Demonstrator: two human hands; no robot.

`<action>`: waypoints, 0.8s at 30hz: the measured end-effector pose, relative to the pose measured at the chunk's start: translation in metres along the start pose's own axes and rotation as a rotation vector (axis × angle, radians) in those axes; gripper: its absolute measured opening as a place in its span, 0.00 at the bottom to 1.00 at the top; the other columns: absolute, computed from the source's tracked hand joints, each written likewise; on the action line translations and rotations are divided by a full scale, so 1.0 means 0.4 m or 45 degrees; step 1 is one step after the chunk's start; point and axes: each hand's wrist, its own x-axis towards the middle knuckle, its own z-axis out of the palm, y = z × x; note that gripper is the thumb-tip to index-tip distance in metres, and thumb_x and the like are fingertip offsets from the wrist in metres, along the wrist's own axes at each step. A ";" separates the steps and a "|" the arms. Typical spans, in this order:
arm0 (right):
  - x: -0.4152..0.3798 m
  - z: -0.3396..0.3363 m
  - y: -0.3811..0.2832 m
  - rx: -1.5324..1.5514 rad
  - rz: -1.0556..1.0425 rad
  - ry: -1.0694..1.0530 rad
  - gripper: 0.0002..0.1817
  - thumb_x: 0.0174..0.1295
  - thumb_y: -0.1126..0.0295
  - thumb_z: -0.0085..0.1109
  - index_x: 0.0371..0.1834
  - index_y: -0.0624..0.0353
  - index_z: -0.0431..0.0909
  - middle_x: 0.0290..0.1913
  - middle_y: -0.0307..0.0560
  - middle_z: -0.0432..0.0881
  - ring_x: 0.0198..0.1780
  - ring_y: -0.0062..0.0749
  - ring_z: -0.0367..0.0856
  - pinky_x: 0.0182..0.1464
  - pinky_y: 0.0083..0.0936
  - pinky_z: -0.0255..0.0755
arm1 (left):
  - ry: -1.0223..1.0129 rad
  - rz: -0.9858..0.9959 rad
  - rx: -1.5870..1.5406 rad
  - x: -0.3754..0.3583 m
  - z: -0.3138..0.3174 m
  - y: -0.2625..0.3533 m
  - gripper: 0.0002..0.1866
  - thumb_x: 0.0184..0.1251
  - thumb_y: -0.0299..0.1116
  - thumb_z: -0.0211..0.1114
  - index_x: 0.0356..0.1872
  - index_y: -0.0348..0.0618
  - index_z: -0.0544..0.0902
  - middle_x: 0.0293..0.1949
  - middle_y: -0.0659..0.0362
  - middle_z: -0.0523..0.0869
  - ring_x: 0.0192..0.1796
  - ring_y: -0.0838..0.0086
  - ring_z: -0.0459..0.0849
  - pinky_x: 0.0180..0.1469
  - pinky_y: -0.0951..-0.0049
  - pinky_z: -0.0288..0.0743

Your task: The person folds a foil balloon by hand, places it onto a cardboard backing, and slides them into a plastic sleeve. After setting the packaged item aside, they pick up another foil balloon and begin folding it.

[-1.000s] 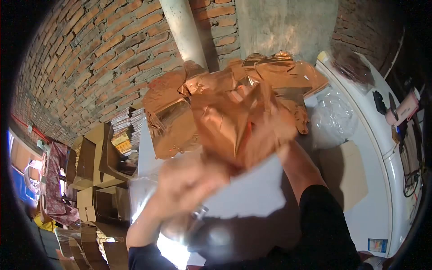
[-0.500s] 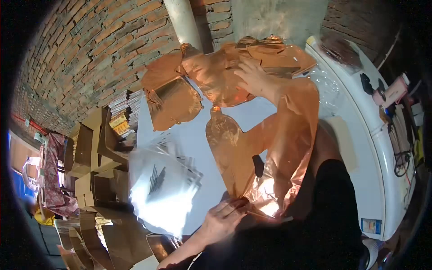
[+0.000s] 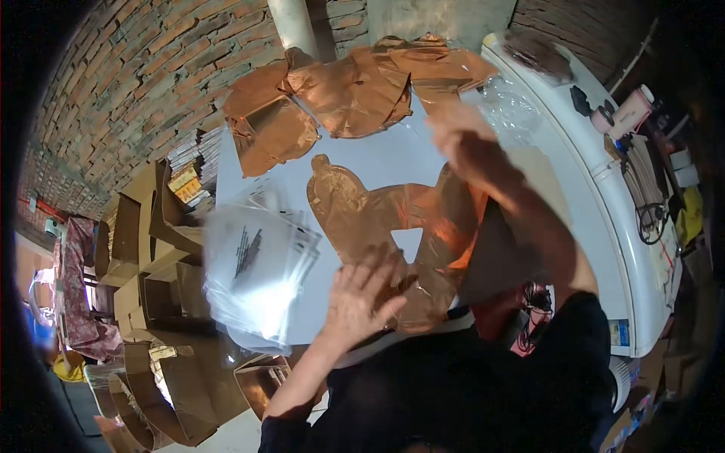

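A flat copper-coloured foil balloon (image 3: pixel 340 208), shaped like a letter with a small triangular hole, lies spread on the white table (image 3: pixel 381 162) in front of me. My left hand (image 3: pixel 366 293) rests on its lower left part, fingers spread. Over the balloon's upper right arm is my right hand (image 3: pixel 464 140), smeared by motion, its fingers not clear. At the far side of the table lie more copper foil balloons (image 3: pixel 351 87) in a loose pile, one of them (image 3: pixel 276 136) folded at the left.
A stack of clear plastic bags (image 3: pixel 260 257) with printing lies on the table's left. Open cardboard boxes (image 3: pixel 170 302) stand left of it. To the right is a white appliance-like surface (image 3: pixel 596 174) with a pink object (image 3: pixel 633 113) and cables. A brick wall (image 3: pixel 174 75) rises behind.
The near balloon's raised right part has come down flatter onto the table. My left hand has gone from gripping its near edge to lying spread on it. My right hand has moved off the far pile.
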 end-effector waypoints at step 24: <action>-0.107 0.206 -0.125 -0.294 0.526 0.152 0.21 0.56 0.63 0.74 0.52 0.57 0.83 0.47 0.48 0.80 0.56 0.49 0.77 0.59 0.47 0.72 | -0.026 -0.170 0.249 0.009 0.126 -0.103 0.46 0.66 0.62 0.67 0.80 0.50 0.67 0.82 0.42 0.57 0.83 0.39 0.50 0.80 0.36 0.46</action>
